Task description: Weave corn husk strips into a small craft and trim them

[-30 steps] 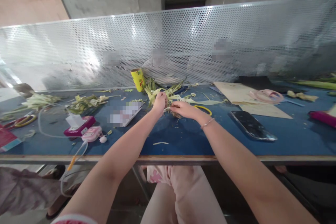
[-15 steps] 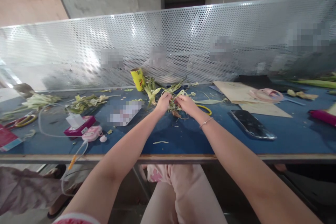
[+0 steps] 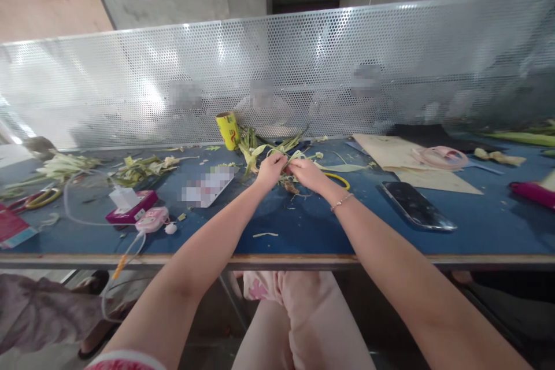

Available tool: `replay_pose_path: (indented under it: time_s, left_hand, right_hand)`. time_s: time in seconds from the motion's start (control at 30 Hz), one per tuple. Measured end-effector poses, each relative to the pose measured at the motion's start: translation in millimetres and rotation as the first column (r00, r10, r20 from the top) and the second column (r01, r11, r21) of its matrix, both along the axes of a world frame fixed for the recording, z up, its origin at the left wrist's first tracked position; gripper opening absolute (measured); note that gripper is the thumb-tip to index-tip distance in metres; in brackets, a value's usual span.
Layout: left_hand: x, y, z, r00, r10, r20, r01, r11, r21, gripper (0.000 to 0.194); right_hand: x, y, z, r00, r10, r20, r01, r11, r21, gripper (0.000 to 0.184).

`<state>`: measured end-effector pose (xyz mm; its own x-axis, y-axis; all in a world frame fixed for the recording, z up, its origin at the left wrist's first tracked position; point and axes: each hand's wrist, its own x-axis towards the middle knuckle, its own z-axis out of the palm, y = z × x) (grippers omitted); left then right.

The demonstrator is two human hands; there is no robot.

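Note:
Near the middle of the table, my left hand (image 3: 272, 171) and my right hand (image 3: 306, 175) almost touch, fingers closed in a pinch. Between them runs a thin green plant strip (image 3: 269, 151), which looks like a stem or leaf and loops up behind the fingers. The fingertips hide just where it is gripped. Pale and green leaves (image 3: 250, 153) lie right behind my hands. Below the fingers sits a brownish dried plant scrap (image 3: 290, 187). A yellow ring-shaped handle (image 3: 338, 180) shows partly behind my right wrist.
A yellow cardboard tube (image 3: 228, 131) stands before the perforated metal screen (image 3: 295, 69). On the left are leaf piles (image 3: 145, 172), scissors (image 3: 43, 198), a charger on a purple box (image 3: 132, 207) and a pink case (image 3: 151, 219). Rightward lie a phone (image 3: 417, 206) and cardboard (image 3: 437, 180).
My two hands have drawn slightly closer together, with the fingertips now nearly meeting on the green strip. The things on the table have stayed put.

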<state>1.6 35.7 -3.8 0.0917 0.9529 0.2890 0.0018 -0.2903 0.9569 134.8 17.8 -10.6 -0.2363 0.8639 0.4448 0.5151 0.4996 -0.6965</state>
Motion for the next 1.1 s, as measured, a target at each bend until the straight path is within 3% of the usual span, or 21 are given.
replay_pose_path:
  time_s: [0.1,0.33,0.53,0.8,0.97,1.1]
  left_hand:
    - [-0.1,-1.5,0.4,0.996,0.020,-0.087,-0.010,0.994,0.109,0.031]
    - [3.4,2.2,-8.9,0.991,0.130,-0.027,-0.125,0.982,0.139,0.031]
    - [7.7,4.3,-15.4,0.989,0.116,0.092,-0.121,0.992,0.045,0.028]
    - [10.7,8.5,-23.9,0.990,0.117,0.076,-0.114,0.993,-0.042,0.023]
    - [11.6,10.6,-27.2,0.978,0.207,-0.012,-0.207,0.978,0.028,0.024]
    - [7.5,14.2,-21.4,0.973,0.211,-0.098,-0.196,0.970,0.144,0.026]
  right_hand:
    - [-2.0,2.2,-1.9,1.000,0.024,0.014,-0.025,0.999,0.026,0.024]
    - [-7.1,0.3,-2.4,0.998,0.031,0.063,-0.035,0.998,0.056,0.025]
    - [-6.1,2.6,-4.1,0.991,0.054,0.120,-0.063,0.995,0.073,0.024]
    - [-1.9,4.9,-6.6,0.969,0.096,0.228,-0.120,0.988,0.094,0.024]
    - [-0.6,3.3,-6.9,0.957,0.087,0.275,-0.117,0.988,0.097,0.024]
    - [0.1,3.2,-7.4,0.964,0.046,0.261,-0.086,0.986,0.146,0.026]
